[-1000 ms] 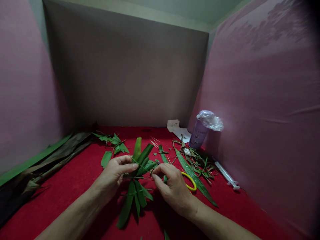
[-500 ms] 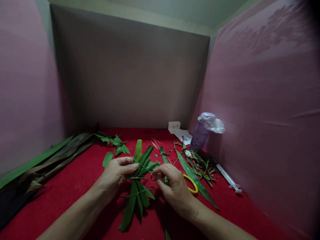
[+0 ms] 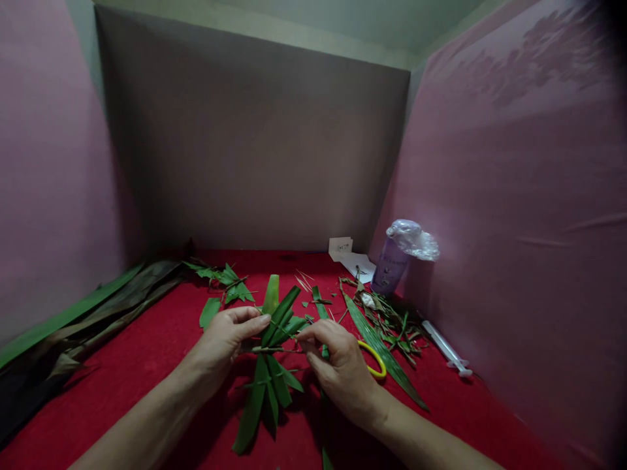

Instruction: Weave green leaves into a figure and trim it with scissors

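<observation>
A bundle of cut green leaf strips (image 3: pixel 268 382) fans out above and below a thin brown twig (image 3: pixel 269 350), over the red cloth. My left hand (image 3: pixel 230 339) pinches the bundle's left side between thumb and forefinger, at the base of the upper strips. My right hand (image 3: pixel 337 362) is closed at the right side, its fingertips together by the ends of the twig and a thin green stem; exactly what they pinch is too small to make out. Thin sticks run crosswise through the strips. A yellow scissors handle (image 3: pixel 379 372) shows just behind my right hand.
A long green leaf (image 3: pixel 386 352) and a pile of twigs (image 3: pixel 396 326) lie at the right, with a syringe (image 3: pixel 447 346) and a purple bottle (image 3: pixel 390 267) nearby. Dry and green leaves (image 3: pixel 112 307) line the left wall. Lobed leaves (image 3: pixel 235 284) and white paper (image 3: pixel 356 266) lie farther back.
Almost nothing differs. Both hands keep their grip at the leaf bundle; the view has shifted very slightly.
</observation>
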A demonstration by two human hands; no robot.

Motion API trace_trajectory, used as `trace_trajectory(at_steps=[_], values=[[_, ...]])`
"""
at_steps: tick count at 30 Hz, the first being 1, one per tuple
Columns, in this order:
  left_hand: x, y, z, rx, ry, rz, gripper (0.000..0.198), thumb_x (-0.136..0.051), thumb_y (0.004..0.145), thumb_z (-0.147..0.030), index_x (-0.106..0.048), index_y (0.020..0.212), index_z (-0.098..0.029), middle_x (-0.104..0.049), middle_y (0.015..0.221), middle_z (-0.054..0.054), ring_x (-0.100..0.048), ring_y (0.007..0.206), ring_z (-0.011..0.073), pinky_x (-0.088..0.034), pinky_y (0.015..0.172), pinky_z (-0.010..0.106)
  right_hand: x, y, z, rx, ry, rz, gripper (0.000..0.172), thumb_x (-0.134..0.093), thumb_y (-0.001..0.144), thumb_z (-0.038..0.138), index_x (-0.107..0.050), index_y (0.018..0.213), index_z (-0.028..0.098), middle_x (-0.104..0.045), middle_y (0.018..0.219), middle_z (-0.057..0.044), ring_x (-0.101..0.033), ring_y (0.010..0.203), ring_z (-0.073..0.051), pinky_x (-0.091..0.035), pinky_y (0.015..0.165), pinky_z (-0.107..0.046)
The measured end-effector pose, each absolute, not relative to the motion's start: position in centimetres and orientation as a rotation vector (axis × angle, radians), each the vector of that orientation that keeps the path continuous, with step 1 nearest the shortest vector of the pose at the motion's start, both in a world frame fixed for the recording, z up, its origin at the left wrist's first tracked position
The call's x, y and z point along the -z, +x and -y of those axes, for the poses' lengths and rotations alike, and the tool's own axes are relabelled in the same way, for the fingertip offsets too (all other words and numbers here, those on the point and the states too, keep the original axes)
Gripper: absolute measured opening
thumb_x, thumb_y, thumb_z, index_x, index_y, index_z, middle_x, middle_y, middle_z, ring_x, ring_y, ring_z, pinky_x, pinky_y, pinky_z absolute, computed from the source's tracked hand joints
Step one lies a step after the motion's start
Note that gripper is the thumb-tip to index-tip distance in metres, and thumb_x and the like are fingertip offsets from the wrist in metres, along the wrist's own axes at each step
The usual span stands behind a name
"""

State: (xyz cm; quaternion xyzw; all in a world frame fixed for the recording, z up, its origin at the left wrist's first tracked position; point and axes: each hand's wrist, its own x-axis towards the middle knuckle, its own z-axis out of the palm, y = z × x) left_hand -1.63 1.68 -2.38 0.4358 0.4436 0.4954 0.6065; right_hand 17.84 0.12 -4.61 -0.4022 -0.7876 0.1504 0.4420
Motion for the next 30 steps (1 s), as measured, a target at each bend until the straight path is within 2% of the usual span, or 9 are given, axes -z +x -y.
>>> trace_trajectory(at_steps=[7,15,17,21,27,30], values=[[2.4,-1.2,-1.6,-1.132,1.027,-0.992,0.022,-0.08,0.055,-0.019,-0.065,0.072,-0.016,-0.07,0.068,0.001,-0.064,0.061,0.0139,-0.049,0.062,0.024,4.5,17.9,0.0,-0.365,-1.013,1.932,0.013,-0.051,0.082,0.01,-0.059,0.078,0.02,-0.061,0.076,-0.002,-0.055,0.074,-0.017,-0.042,0.07,-0.029],[2.0,-1.1,-1.3,-1.126,0.944,-1.059,0.021,-0.077,0.06,-0.021,-0.059,0.068,-0.015,-0.067,0.062,0.001,-0.062,0.053,0.0128,-0.048,0.051,0.022,4.3,17.7,0.2,-0.404,-1.038,1.877,0.009,-0.054,0.083,0.017,-0.057,0.075,0.019,-0.061,0.074,-0.002,-0.055,0.072,-0.016,-0.043,0.068,-0.027],[2.0,-1.2,-1.4,-1.132,0.922,-1.055,0.02,-0.077,0.06,-0.021,-0.059,0.067,-0.015,-0.068,0.062,0.001,-0.063,0.054,0.013,-0.049,0.051,0.022,4.1,17.8,0.2,-0.489,-1.055,1.83,0.009,-0.055,0.085,0.025,-0.057,0.079,0.019,-0.061,0.076,-0.001,-0.055,0.071,-0.015,-0.043,0.067,-0.026],[2.0,-1.1,-1.5,-1.154,0.859,-1.053,0.019,-0.076,0.062,-0.019,-0.057,0.063,-0.015,-0.067,0.061,0.001,-0.062,0.051,0.0105,-0.049,0.049,0.019,4.1,18.0,-0.3,-0.716,-1.062,1.728,0.022,-0.051,0.087,0.039,-0.059,0.09,0.018,-0.061,0.075,-0.001,-0.054,0.066,-0.013,-0.042,0.061,-0.023],[2.2,-0.8,-1.3,-1.123,0.779,-0.967,0.018,-0.075,0.064,-0.015,-0.058,0.058,-0.014,-0.059,0.049,-0.002,-0.053,0.04,0.0046,-0.046,0.042,0.013,4.9,17.9,-1.2,-0.951,-1.056,1.647,0.025,-0.058,0.081,0.041,-0.061,0.081,0.016,-0.06,0.074,-0.001,-0.054,0.066,-0.013,-0.043,0.06,-0.024],[2.3,-0.5,-1.1,-1.098,0.781,-0.939,0.018,-0.076,0.064,-0.016,-0.059,0.058,-0.013,-0.057,0.047,-0.004,-0.047,0.035,0.0015,-0.037,0.034,0.01,4.7,17.7,-1.1,-1.243,-0.961,1.481,0.026,-0.064,0.075,0.042,-0.058,0.076,0.016,-0.057,0.067,0.001,-0.053,0.059,-0.011,-0.042,0.056,-0.023]])
